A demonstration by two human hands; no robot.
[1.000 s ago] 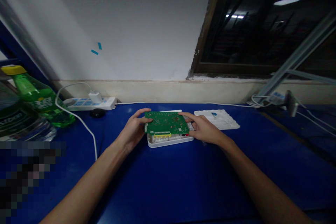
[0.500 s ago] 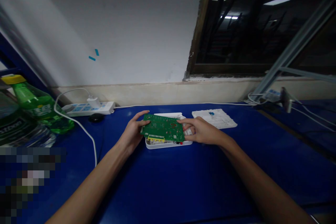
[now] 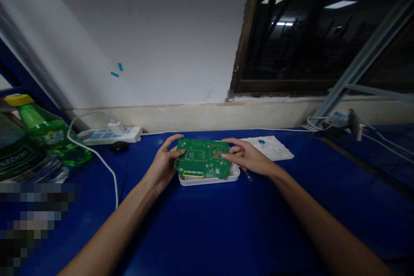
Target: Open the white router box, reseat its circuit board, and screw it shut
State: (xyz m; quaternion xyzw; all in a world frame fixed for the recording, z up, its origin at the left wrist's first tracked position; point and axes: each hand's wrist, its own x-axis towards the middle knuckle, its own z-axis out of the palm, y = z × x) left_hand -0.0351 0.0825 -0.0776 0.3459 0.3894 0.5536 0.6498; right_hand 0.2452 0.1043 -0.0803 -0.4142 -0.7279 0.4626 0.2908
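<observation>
A green circuit board [image 3: 202, 161] is held tilted between both hands, its flat face with copper-coloured traces turned towards me. My left hand [image 3: 166, 161] is closed on its left edge, thumb on the face and fingers behind. My right hand [image 3: 247, 157] grips the right edge, thumb on the face. Just beneath the board lies a shallow white plastic housing [image 3: 211, 180], mostly covered by it; its front wall and right corner show. A small thin item [image 3: 248, 175], too blurred to name, shows below my right hand.
A white cover panel [image 3: 274, 148] lies behind my right hand. To the left are a power strip [image 3: 131, 135] with a plugged-in charger [image 3: 115, 127], a black round object [image 3: 118, 146], a white cable [image 3: 106, 166] and green bottles [image 3: 45, 131]. A metal frame [image 3: 349, 64] rises at the right.
The board has tipped so that more of its face shows towards me. My right thumb has shifted further onto its face. The thin item below my right hand has come into view.
</observation>
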